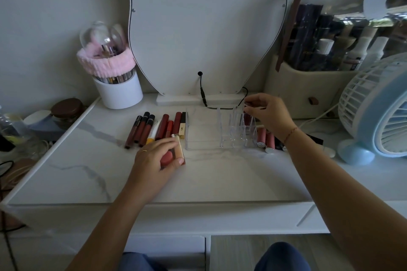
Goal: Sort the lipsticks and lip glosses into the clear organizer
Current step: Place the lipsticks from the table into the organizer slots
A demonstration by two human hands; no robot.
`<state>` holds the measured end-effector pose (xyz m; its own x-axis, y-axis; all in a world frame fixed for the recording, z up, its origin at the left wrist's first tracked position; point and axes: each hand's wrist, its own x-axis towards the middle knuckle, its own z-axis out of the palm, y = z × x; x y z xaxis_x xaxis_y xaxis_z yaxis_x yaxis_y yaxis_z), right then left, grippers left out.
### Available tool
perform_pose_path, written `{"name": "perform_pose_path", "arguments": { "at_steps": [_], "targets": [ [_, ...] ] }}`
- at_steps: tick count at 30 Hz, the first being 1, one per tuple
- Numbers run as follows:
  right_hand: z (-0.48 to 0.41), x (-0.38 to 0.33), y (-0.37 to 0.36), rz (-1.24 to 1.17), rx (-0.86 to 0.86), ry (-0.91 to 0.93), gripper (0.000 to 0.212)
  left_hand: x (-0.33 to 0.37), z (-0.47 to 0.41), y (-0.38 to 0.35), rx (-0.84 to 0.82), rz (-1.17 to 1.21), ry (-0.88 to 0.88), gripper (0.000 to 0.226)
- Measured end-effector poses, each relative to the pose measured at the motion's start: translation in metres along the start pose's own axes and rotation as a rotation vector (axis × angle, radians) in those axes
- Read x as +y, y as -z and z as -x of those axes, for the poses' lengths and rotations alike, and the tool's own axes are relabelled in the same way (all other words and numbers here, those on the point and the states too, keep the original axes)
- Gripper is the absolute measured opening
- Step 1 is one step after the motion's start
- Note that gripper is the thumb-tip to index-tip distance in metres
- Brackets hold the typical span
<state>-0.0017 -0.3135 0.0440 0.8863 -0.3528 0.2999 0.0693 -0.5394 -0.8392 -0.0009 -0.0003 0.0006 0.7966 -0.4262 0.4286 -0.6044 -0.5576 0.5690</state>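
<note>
The clear organizer (222, 138) stands mid-table, its slotted section on the right side. My right hand (269, 114) pinches the top of a dark red lipstick (248, 117) that stands in a back-right slot. My left hand (157, 158) closes around a red tube (166, 158) and a beige tube (180, 147) on the table, left of the organizer. A row of lip glosses (144, 128) and lipsticks lies behind my left hand. Two pink tubes (265, 139) lie right of the organizer, under my right wrist.
A white brush cup with a pink headband (117, 86) stands back left. A mirror (204, 28) with a black cable (202, 90) rises behind the organizer. A blue fan (378, 112) and a cosmetics case (326, 55) fill the right. Jars (68, 109) sit at far left.
</note>
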Motion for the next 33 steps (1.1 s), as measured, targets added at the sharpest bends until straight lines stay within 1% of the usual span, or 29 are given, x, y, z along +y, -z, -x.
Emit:
{"name": "perform_pose_path", "arguments": {
  "at_steps": [8,12,15,19,23,26,29,33],
  "targets": [
    [0.005,-0.001,0.010,0.005,-0.060,0.000,0.030,0.000,0.001,0.001,-0.008,-0.012,0.001,0.038],
    [0.011,0.004,0.030,0.042,0.038,-0.013,0.030,0.000,0.000,0.001,-0.008,-0.012,-0.013,0.037],
    [0.020,0.011,0.046,0.144,0.097,-0.044,0.030,0.000,0.000,0.001,-0.011,-0.009,-0.015,0.036],
    [0.037,0.022,0.061,0.281,0.071,-0.077,0.027,-0.001,0.000,0.000,-0.011,-0.006,-0.019,0.035],
    [0.043,0.029,0.067,0.366,0.072,-0.147,0.027,-0.002,0.000,-0.001,-0.019,-0.010,-0.015,0.035],
    [0.043,0.031,0.070,0.431,0.014,-0.176,0.032,-0.002,0.000,-0.001,-0.017,-0.005,-0.013,0.035],
    [0.040,0.034,0.068,0.461,-0.029,-0.190,0.037,-0.003,0.000,-0.001,-0.013,-0.005,-0.013,0.035],
    [0.026,0.034,0.060,0.444,-0.035,-0.177,0.041,-0.004,0.000,-0.002,-0.023,-0.008,-0.001,0.037]
  ]
}}
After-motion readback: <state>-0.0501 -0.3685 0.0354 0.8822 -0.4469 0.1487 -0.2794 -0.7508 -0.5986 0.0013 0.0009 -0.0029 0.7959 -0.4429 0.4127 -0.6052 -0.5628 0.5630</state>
